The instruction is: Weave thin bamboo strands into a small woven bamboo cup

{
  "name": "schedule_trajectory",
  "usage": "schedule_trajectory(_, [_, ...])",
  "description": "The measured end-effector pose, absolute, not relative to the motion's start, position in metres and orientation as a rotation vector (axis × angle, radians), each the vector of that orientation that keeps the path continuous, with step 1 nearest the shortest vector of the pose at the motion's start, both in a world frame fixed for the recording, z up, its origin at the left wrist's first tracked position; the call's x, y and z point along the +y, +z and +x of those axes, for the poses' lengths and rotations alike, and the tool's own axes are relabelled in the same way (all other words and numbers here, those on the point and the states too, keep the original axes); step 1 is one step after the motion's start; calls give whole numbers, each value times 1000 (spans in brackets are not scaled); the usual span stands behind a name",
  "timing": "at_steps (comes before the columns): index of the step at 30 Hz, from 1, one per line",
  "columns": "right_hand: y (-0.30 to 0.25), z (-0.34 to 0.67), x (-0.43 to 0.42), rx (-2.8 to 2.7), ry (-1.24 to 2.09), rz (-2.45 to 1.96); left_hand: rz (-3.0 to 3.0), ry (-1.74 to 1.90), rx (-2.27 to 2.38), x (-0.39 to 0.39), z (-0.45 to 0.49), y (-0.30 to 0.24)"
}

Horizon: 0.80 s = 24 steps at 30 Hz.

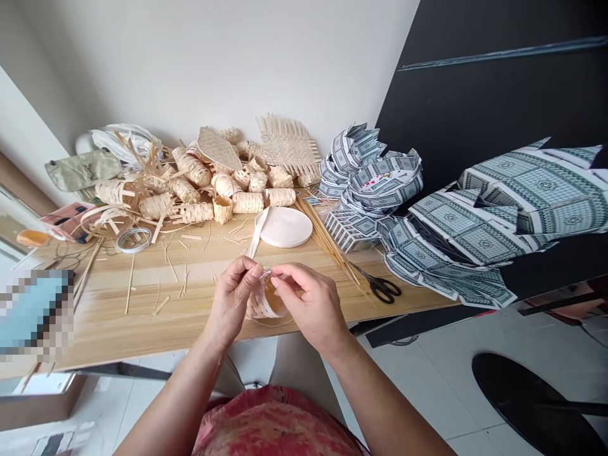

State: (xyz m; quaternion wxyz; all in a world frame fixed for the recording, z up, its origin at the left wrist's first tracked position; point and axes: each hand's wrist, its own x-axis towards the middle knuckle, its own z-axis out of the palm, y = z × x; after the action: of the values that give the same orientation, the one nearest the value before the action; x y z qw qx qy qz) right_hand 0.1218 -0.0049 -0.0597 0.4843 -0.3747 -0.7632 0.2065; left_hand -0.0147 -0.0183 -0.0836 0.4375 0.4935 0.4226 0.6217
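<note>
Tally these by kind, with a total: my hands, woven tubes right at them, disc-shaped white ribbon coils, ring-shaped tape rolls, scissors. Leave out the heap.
Hands (left hand, right hand): 2
Woven tube at the hands: 1
White ribbon coil: 1
Tape roll: 1
Scissors, pairs: 1
Total: 6

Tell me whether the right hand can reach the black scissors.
Probably yes: the black scissors lie just right of the right hand, handles uncovered, though that hand is pinching a thin white strand.
</note>
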Motion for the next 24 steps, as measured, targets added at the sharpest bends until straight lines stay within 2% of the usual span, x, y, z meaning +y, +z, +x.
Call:
schedule_trajectory(7, [-58,114,-1,-1886,293,-855,1310,1555,1050,-19,-14,-80])
schedule_trajectory(14, [-59,120,6,-1919,199,-1006,1581,1802,1224,-19,-21,-76])
schedule_trajectory(16, [-59,121,6,-1871,401,-1039,1488,1817,1171,-19,-22,-76])
schedule_trajectory(21, [-58,113,0,-1567,1367,-917,1171,1722,929,-18,-19,-76])
schedule_trajectory(24, [-58,104,-3,-1546,1427,-928,1089,1710,841,-19,-15,-75])
